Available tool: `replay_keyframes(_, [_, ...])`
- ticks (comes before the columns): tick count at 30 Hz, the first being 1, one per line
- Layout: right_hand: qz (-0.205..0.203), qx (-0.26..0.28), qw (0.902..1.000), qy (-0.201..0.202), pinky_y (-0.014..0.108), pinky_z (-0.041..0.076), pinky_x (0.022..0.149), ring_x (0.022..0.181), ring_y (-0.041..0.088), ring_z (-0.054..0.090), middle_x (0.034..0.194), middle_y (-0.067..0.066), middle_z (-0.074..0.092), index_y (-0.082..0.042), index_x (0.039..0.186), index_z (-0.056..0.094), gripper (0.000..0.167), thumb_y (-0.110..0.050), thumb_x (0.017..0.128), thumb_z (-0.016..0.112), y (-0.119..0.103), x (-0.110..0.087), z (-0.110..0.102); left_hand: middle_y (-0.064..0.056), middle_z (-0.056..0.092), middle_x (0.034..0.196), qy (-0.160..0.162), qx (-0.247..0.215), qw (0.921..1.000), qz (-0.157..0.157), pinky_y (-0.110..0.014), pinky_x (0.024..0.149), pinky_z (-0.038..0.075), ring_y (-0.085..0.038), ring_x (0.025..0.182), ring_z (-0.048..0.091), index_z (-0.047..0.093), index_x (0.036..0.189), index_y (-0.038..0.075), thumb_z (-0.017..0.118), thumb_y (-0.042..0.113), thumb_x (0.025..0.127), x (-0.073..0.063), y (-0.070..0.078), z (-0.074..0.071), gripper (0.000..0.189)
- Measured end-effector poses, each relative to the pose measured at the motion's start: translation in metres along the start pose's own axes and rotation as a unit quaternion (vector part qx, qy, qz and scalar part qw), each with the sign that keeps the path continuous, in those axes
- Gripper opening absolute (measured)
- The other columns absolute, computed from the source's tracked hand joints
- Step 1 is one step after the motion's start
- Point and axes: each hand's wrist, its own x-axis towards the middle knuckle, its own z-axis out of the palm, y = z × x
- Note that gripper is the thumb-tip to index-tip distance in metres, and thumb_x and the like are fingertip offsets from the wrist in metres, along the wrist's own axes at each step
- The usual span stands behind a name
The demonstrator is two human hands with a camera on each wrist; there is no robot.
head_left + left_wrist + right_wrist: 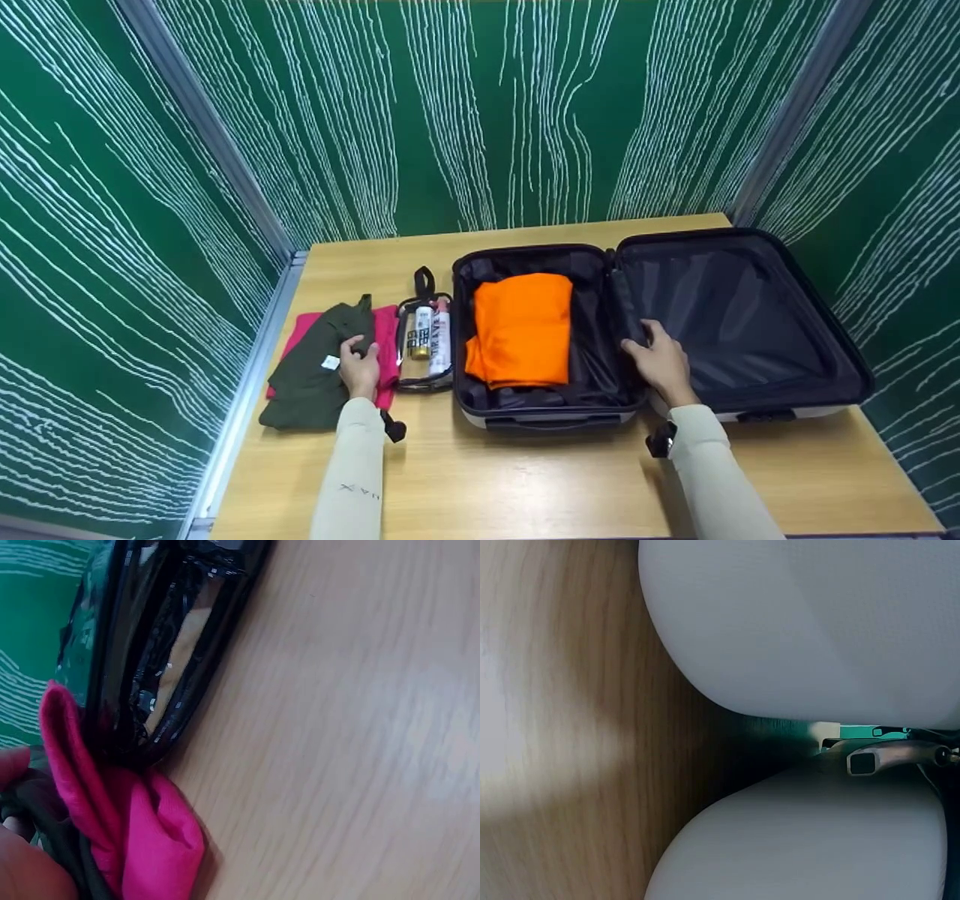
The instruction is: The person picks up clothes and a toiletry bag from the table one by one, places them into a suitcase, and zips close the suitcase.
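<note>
My left hand (360, 367) pinches a dark green garment (319, 367) with a white tag, at the table's left. Green cloth shows between thumb and finger (11, 765) in the left wrist view. Under it lies pink fabric (386, 349), its folded edge (161, 840) against a clear pouch with black trim (184, 701). An open suitcase (547, 421) lies flat, with folded orange cloth (523, 330) in its left half. My right hand (661, 364) rests at the hinge side, thumb and fingers apart over the inner edge of the right half (735, 322).
Two bottles, one white and gold (421, 334), one white and pink (440, 341), lie in the pouch. The wooden table (517, 480) backs onto green walls (435, 112) with white wavy lines. A zipper pull (889, 757) hangs between the white shells (802, 622).
</note>
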Motion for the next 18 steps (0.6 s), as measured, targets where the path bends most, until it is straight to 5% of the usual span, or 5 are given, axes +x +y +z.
replay_keyframes(10, [0.004, -0.005, 1.0, 0.007, 0.062, 0.043, 0.103, 0.121, 0.05, 0.06, 0.138, 0.028, 0.061, -0.008, 0.152, 0.044, 0.065, -0.039, 0.098, 0.061, 0.0005, 0.0034, -0.0004, -0.019, 0.058, 0.136, 0.002, 0.025, 0.9993, 0.027, -0.051, 0.113, 0.035, -0.04, 0.129, 0.05, 0.058, 0.115, 0.007, 0.053, 0.001, 0.098, 0.003, 0.0035, -0.0027, 0.019])
replay_keyframes(18, [0.004, -0.007, 1.0, -0.001, 0.061, 0.044, 0.1, 0.118, 0.049, 0.061, 0.136, 0.029, 0.062, -0.008, 0.152, 0.044, 0.065, -0.04, 0.098, 0.061, -0.0001, 0.0014, -0.0012, -0.028, 0.049, 0.132, -0.057, 0.068, 0.9955, 0.035, -0.049, 0.118, 0.033, -0.044, 0.131, 0.045, 0.072, 0.124, 0.007, 0.04, -0.001, 0.1, 0.0058, 0.0066, -0.0072, 0.041])
